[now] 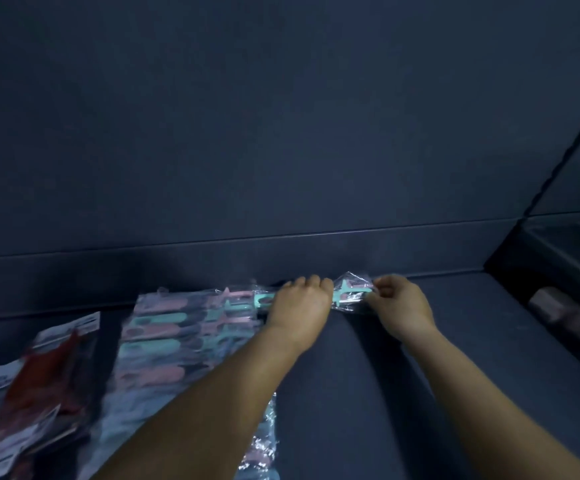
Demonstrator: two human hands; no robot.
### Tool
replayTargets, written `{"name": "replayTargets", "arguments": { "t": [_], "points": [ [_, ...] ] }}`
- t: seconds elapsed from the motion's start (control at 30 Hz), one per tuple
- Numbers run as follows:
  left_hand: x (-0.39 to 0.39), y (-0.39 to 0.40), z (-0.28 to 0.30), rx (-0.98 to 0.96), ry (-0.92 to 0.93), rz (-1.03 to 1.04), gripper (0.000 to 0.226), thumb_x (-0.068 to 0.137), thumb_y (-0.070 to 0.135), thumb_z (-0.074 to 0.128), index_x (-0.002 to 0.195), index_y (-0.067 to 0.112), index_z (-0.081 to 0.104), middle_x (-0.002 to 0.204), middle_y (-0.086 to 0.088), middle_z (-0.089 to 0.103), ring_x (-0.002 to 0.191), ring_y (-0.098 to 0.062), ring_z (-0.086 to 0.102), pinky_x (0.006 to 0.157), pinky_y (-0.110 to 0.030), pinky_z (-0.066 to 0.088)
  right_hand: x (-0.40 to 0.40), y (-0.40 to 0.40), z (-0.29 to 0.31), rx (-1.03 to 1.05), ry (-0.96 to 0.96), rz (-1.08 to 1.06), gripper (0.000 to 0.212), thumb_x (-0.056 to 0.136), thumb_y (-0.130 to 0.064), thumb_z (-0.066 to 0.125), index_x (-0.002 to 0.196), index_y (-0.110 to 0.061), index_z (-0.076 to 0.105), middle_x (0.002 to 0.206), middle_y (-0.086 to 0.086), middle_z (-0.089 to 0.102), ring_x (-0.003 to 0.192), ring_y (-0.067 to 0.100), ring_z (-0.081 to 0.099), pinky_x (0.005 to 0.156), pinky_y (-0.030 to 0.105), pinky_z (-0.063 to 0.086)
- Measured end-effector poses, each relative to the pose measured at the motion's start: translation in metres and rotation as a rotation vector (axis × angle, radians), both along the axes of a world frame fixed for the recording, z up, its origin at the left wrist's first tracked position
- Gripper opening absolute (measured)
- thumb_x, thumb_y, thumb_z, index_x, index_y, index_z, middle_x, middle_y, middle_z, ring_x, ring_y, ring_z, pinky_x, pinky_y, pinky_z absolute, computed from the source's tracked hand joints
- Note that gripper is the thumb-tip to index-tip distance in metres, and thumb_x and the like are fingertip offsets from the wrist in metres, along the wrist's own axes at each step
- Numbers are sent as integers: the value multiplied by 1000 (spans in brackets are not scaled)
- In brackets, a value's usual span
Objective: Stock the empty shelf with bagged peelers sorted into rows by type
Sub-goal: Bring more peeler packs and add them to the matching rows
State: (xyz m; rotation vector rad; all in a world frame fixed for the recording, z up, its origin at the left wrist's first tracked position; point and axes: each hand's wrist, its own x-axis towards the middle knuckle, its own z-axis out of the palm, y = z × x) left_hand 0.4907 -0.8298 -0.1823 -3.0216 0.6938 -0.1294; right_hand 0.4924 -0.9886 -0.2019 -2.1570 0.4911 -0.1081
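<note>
I find both hands at the rear of the dark shelf, engaged on one bagged peeler of the teal-and-pink type; its long axis runs left to right, parallel to the back wall, and it lies just short of that wall. My left hand has its fingers curled over the handle end of the bag; my right hand pinches the crinkled plastic at the head end; the package spans the gap between them, so neither hand is nearer than the other.

Directly to the left, touching or overlapping the held bag, lies the row of teal and pink peelers, stacked front to back with the same left-right orientation; further left, a separate pile of red peelers on printed cards lies at an angle. A neighbouring compartment sits to the right, contents blurred.

My judgement: the bag is being set at the back of its row; the next move needs a slight leftward slide to square it against its neighbours; the loose film may snag adjacent bags.
</note>
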Motion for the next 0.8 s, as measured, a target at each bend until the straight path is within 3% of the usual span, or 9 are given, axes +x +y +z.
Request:
{"name": "replayTargets", "arguments": {
  "t": [0.4,0.57,0.63,0.8],
  "points": [
    [4,-20,-10,24,71,55,60,76,-12,55,133,1,39,130,-14,47,118,-32,47,89,-39,47,3,-10,-5,-222,-17,106,31,86,-17,60,116,-16,61,115,10,54,103,27,57,79,21,35],
    [7,-15,-25,29,63,79,55,89,-1,51,140,6,32,143,-12,38,138,-32,28,108,-39,31,-1,-7,-7,-300,61,144,28,85,-19,57,113,-18,59,116,10,57,109,28,52,87,30,43],
    [9,-10,-27,19,53,100,58,93,6,51,145,9,25,149,-11,31,142,-32,22,112,-39,24,-5,-4,-6,-349,54,168,36,87,-18,54,123,-19,54,123,9,51,114,31,49,91,33,43],
    [8,-7,-31,-5,51,71,54,93,1,46,144,8,30,146,-12,36,137,-32,31,109,-41,31,-11,2,-3,-521,50,234,41,89,-17,49,130,-19,52,132,7,48,116,32,43,97,33,37]
  ]
}}
